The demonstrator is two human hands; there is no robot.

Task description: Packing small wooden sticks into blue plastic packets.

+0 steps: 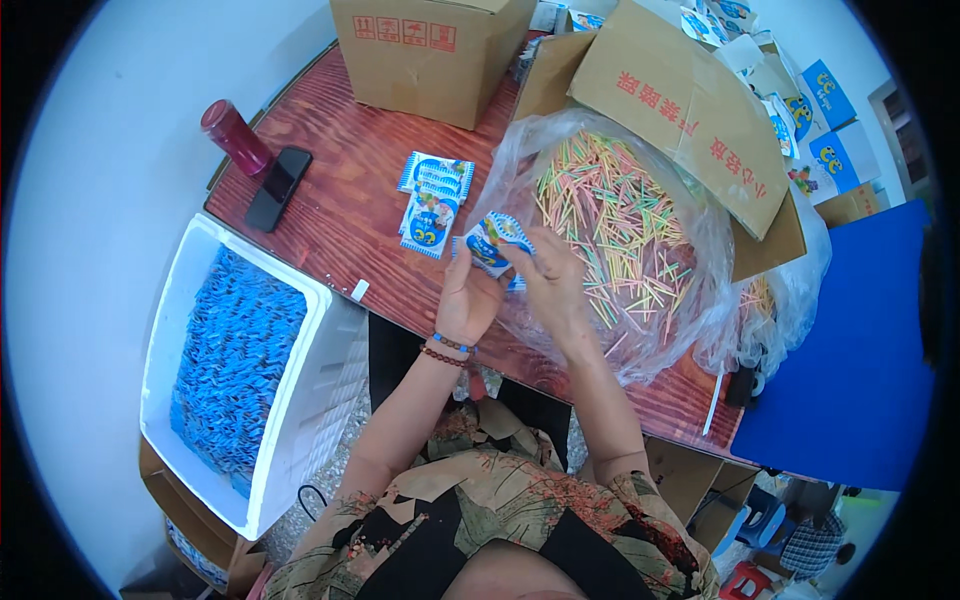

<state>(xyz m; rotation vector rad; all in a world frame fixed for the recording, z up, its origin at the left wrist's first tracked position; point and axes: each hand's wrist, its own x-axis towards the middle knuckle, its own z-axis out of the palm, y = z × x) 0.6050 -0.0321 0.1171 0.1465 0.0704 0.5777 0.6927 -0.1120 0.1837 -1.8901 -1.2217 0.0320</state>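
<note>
A small blue-and-white packet is held up between both my hands over the table's front part. My left hand, with beaded bracelets at the wrist, grips it from below and the left. The fingers of my right hand pinch its right side; whether its top is open is too small to tell. Just beyond and to the left lie several like packets, overlapping in a short stack. To the right of my right hand, a clear plastic bag spreads open with many thin pastel sticks in it.
A white crate full of small blue packets stands at the left. A phone and a red bottle lie near the table's left edge. Cardboard boxes stand at the back; a blue panel is at the right.
</note>
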